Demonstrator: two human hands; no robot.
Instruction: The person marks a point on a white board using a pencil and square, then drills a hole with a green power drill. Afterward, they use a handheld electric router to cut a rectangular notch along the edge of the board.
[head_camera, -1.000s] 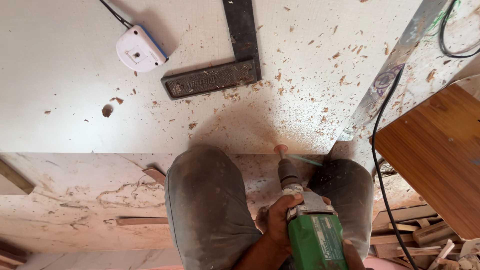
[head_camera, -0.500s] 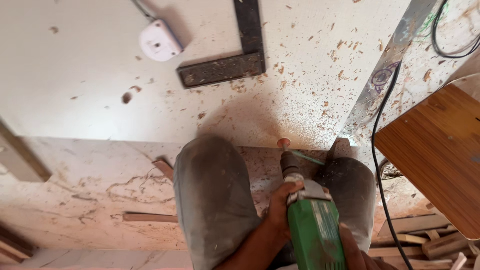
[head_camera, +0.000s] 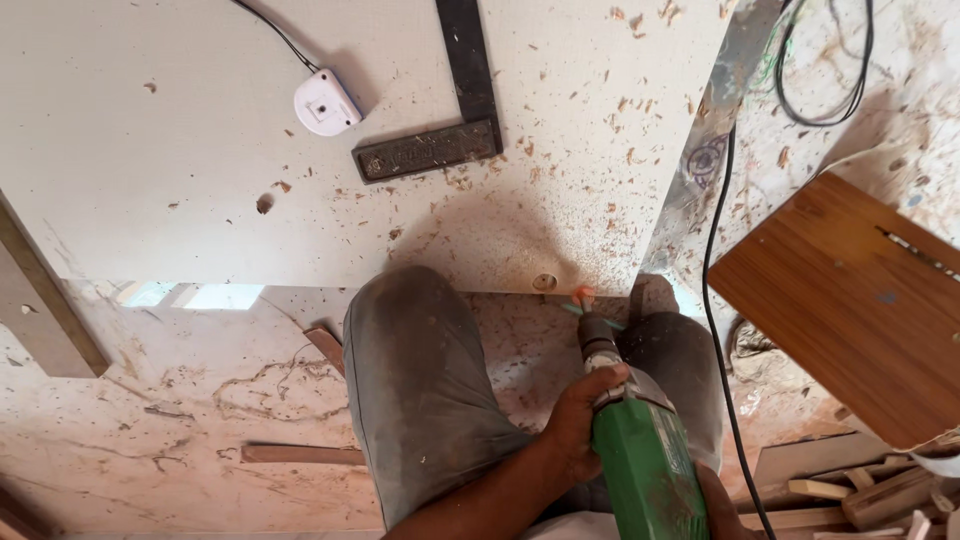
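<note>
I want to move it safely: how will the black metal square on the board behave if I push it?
The black metal square looks rigid and probably heavy for its size. Lying flat on the white board, it should slide rather than roll or tip; the loose wood chips may ease sliding.

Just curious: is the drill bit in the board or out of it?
Out: the drill bit tip sits just short of the board edge.

Single head view, straight down, close over knees (head_camera: 420, 380).

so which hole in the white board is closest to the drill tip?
The round hole at the board's near edge, just beside the drill tip. The other hole sits far left, out in the panel among shavings.
</note>
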